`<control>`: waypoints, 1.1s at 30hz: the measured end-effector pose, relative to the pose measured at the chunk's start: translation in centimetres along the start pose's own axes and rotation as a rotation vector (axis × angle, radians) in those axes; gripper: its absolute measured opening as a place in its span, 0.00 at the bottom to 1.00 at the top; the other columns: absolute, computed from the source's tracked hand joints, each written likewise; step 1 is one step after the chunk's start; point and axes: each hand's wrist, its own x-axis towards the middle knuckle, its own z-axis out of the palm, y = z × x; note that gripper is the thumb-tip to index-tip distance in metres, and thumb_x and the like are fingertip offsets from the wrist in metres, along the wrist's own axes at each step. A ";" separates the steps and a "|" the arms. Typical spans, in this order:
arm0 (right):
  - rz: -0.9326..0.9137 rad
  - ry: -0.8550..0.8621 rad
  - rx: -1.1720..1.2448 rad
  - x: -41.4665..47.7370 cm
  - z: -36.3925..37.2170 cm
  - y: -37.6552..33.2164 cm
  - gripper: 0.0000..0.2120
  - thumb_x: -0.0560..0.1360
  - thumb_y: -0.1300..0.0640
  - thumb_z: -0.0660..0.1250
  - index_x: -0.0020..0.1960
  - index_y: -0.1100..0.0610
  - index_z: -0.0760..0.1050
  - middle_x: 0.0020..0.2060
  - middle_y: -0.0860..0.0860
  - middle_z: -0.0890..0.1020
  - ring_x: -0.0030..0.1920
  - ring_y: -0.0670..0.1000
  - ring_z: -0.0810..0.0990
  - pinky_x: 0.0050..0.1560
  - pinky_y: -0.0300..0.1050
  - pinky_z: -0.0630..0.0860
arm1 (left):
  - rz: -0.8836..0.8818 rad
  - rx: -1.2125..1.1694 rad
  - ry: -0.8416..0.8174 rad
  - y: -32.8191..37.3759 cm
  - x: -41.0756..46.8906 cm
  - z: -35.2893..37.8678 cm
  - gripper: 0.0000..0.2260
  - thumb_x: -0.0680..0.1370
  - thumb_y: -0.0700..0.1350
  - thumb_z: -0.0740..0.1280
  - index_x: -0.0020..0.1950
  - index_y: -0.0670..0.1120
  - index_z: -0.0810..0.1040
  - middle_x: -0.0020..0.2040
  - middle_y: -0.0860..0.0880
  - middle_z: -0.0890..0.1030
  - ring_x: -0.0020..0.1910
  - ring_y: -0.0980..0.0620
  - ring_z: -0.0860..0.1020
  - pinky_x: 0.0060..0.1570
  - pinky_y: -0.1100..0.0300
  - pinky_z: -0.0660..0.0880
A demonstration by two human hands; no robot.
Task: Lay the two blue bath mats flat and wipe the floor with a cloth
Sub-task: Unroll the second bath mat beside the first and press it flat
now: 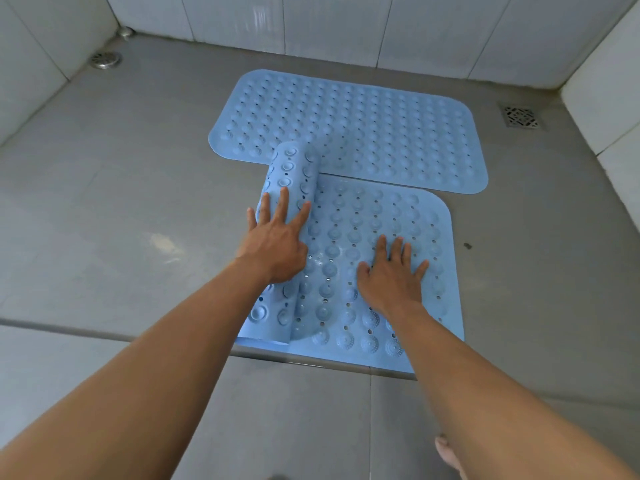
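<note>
Two blue studded bath mats lie on the grey floor. The far mat (pixel 360 123) is spread flat near the back wall. The near mat (pixel 377 216) is flat on its right part, while its left part is curled into a roll (pixel 292 168) with the suction cups showing. My left hand (pixel 277 244) rests on that roll, fingers spread and palm down. My right hand (pixel 391 275) presses flat on the unrolled part, fingers apart. No cloth is in view.
White tiled walls (pixel 346 26) enclose the floor on three sides. A round drain (pixel 105 59) sits at the back left and a square drain (pixel 522 116) at the back right. A floor step edge (pixel 104 330) runs across in front of the near mat.
</note>
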 end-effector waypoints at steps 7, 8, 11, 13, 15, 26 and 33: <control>-0.044 -0.008 0.010 0.3 2.1 -1.1 0.34 0.80 0.31 0.37 0.80 0.43 0.32 0.80 0.54 0.34 0.79 0.55 0.31 0.75 0.69 0.33 | -0.006 0.073 0.016 -2.2 -0.3 1.2 0.31 0.81 0.67 0.42 0.81 0.59 0.39 0.81 0.44 0.33 0.79 0.38 0.33 0.74 0.30 0.39; -0.054 0.007 0.003 0.2 2.2 -0.7 0.34 0.79 0.31 0.37 0.80 0.43 0.32 0.80 0.54 0.35 0.79 0.55 0.31 0.75 0.68 0.33 | -0.008 0.061 0.011 -2.5 -0.3 1.2 0.32 0.80 0.68 0.43 0.82 0.59 0.39 0.81 0.45 0.33 0.79 0.38 0.33 0.75 0.30 0.40; -0.056 0.000 -0.021 0.2 2.2 0.4 0.35 0.79 0.30 0.36 0.80 0.44 0.32 0.80 0.53 0.35 0.79 0.54 0.32 0.76 0.67 0.34 | -0.025 0.011 -0.019 -3.3 -0.5 1.1 0.34 0.79 0.71 0.45 0.81 0.61 0.38 0.81 0.46 0.32 0.79 0.39 0.34 0.76 0.32 0.41; -0.052 -0.010 -0.030 0.4 1.8 1.4 0.35 0.79 0.30 0.37 0.80 0.43 0.32 0.80 0.53 0.35 0.79 0.54 0.32 0.76 0.67 0.35 | -0.040 -0.025 -0.023 -3.6 -0.7 1.1 0.35 0.78 0.72 0.46 0.80 0.63 0.37 0.81 0.46 0.32 0.80 0.39 0.35 0.76 0.33 0.41; -0.044 -0.016 -0.028 0.6 1.2 2.7 0.35 0.79 0.30 0.38 0.80 0.43 0.33 0.81 0.53 0.35 0.80 0.54 0.33 0.76 0.67 0.35 | -0.051 -0.054 -0.021 -3.8 -0.7 0.9 0.35 0.78 0.71 0.48 0.80 0.63 0.37 0.81 0.46 0.33 0.80 0.40 0.35 0.76 0.34 0.41; 0.037 -0.142 0.004 1.5 0.3 -1.3 0.38 0.77 0.26 0.39 0.79 0.42 0.30 0.78 0.57 0.30 0.78 0.63 0.30 0.69 0.76 0.32 | -0.092 -0.120 0.000 -2.4 -0.1 0.3 0.33 0.80 0.68 0.50 0.82 0.61 0.43 0.82 0.48 0.35 0.81 0.41 0.40 0.76 0.36 0.46; -0.013 -0.117 0.025 1.2 0.5 0.5 0.38 0.76 0.25 0.40 0.79 0.39 0.31 0.79 0.53 0.30 0.78 0.59 0.30 0.72 0.72 0.32 | -0.154 -0.080 0.089 -2.8 0.7 -0.3 0.34 0.79 0.52 0.60 0.82 0.51 0.49 0.82 0.42 0.41 0.80 0.38 0.47 0.75 0.37 0.55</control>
